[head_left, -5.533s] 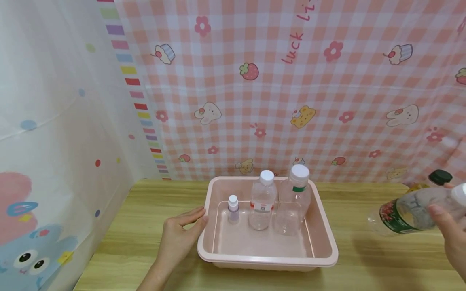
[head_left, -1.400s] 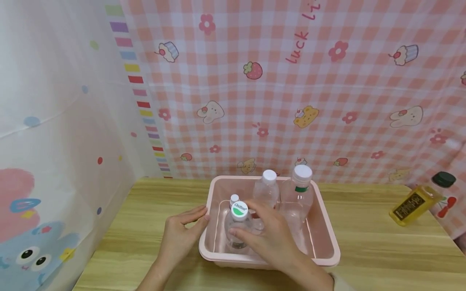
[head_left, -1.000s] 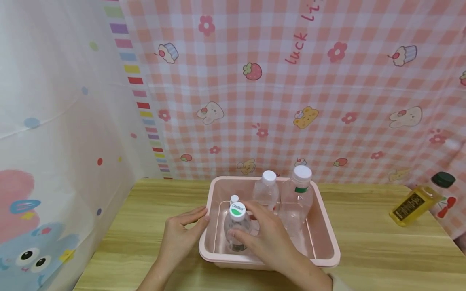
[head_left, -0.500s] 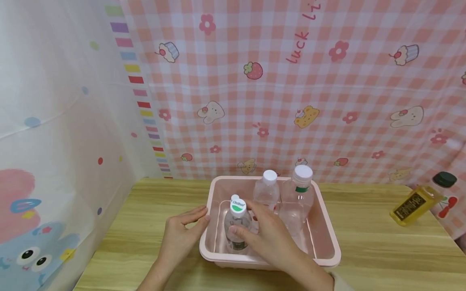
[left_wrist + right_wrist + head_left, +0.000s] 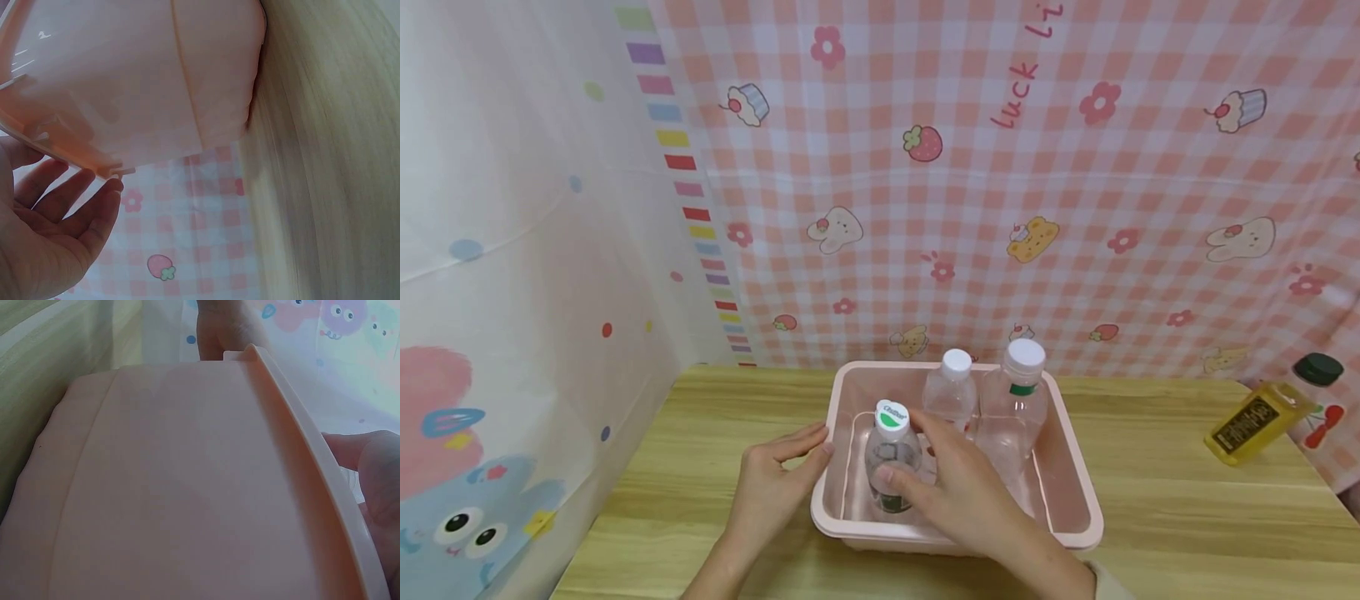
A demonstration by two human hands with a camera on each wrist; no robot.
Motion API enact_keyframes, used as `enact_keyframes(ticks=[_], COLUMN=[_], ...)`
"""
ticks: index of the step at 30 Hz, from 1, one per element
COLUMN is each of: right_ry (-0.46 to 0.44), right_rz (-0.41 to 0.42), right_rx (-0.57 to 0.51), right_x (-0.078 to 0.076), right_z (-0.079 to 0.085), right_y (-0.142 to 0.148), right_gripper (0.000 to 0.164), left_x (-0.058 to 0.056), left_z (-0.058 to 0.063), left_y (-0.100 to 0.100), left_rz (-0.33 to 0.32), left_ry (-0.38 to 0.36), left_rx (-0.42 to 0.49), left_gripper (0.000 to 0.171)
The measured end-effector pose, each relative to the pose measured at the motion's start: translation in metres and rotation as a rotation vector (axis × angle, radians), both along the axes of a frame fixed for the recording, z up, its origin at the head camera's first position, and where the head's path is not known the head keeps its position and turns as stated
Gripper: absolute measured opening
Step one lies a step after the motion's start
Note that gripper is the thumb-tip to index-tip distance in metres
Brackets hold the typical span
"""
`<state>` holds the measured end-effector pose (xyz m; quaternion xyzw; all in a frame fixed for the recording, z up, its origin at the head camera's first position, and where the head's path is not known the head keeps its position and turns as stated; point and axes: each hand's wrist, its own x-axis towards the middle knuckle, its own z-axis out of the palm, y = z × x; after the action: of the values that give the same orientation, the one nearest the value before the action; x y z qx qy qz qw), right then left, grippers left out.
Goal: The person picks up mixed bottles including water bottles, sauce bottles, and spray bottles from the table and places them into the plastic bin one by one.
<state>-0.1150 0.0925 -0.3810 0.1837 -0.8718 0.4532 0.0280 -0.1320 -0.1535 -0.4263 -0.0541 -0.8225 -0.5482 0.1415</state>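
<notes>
In the head view, my right hand grips a clear plastic water bottle with a white and green printed cap. The bottle stands near upright inside the pink basin, toward its left side. Behind it, a small white-capped bottle is almost wholly hidden. My left hand holds the basin's left rim between thumb and fingers; in the left wrist view its fingertips meet the rim's underside. Two clear bottles, a medium one and a larger one, stand at the basin's back right, both white-capped. The right wrist view mostly shows the basin's outer wall.
A bottle of yellow liquid with a dark green cap stands at the right of the wooden table. A pink checked cloth hangs behind the table, and a white printed cloth hangs on the left.
My right hand has brought the bottle from the table's right side into the basin and turned it upright. Since then it has shifted slightly, covering the small bottle. My left hand keeps its place.
</notes>
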Motion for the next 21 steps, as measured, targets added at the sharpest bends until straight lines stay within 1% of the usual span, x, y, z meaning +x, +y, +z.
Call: enact_keyframes(ticks=[5,8,10,12,14,15,18,21], right_ry=[0.0,-0.017,-0.033,-0.029,0.004,0.031,0.13,0.207], right_rz=[0.006,0.003,-0.014,-0.028,-0.036,-0.042,-0.019,-0.031], right_rx=[0.006,0.013,0.026,0.031,0.029,0.03,0.009,0.031], right_x=[-0.001,-0.001,0.001,0.004,0.008,0.011,0.016,0.021], right_z=[0.0,0.001,0.003,0.006,0.008,0.01,0.012,0.015], right_y=[0.003,0.005,0.008,0.011,0.016,0.019,0.027,0.037], right_gripper=[0.065,0.067,0.069,0.069,0.068,0.067,0.065,0.066], left_x=[0.001,0.001,0.002,0.002,0.002,0.002,0.002,0.002], left_z=[0.001,0.001,0.001,0.001,0.001,0.001,0.002,0.003], left_y=[-0.001,-0.001,0.0,0.0,0.0,0.0,0.001,0.001], left_rz=[0.0,0.0,-0.001,-0.004,-0.006,-0.009,-0.013,-0.017], left_ry=[0.004,0.003,0.007,0.012,0.016,0.019,0.021,0.022], left_rx=[-0.003,-0.001,0.0,0.003,0.007,0.008,0.017,0.024], left_gripper=[0.025,0.025,0.025,0.025,0.025,0.025,0.025,0.025])
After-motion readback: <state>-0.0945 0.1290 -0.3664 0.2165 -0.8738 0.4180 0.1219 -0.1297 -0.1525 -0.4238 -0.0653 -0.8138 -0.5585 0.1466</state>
